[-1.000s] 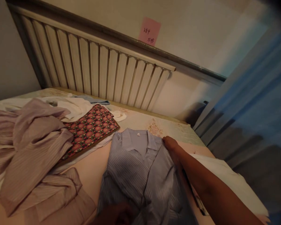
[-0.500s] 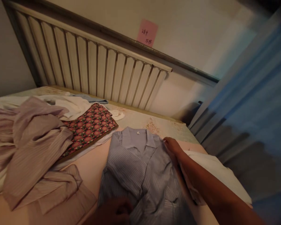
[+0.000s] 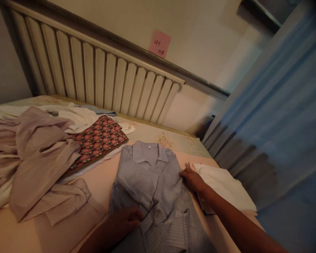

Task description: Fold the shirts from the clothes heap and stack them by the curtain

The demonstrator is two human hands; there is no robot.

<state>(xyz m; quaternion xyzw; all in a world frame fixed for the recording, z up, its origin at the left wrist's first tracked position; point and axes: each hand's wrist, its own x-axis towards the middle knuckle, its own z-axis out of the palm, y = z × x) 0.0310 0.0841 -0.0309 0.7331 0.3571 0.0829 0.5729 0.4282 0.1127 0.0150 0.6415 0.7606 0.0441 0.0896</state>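
A blue-grey striped collared shirt (image 3: 150, 179) lies front up on the bed, its collar toward the radiator and its sleeves folded across the front. My right hand (image 3: 193, 179) is at the shirt's right edge, below the shoulder, with its fingertips closed on the cloth. Low over the left side of the shirt, my left hand (image 3: 127, 218) has curled fingers on the bunched fabric; its fingertips are partly hidden and dim.
Left of the shirt lie a crumpled mauve garment (image 3: 43, 151), a red floral folded piece (image 3: 98, 140) and white cloth (image 3: 79, 117). A folded white garment (image 3: 226, 186) rests at the right. Behind stands a radiator (image 3: 110, 77); a blue curtain (image 3: 279, 123) hangs at right.
My right hand has slid down the shirt's right edge from the shoulder. My left hand has come up farther into view over the shirt. The view has shifted slightly.
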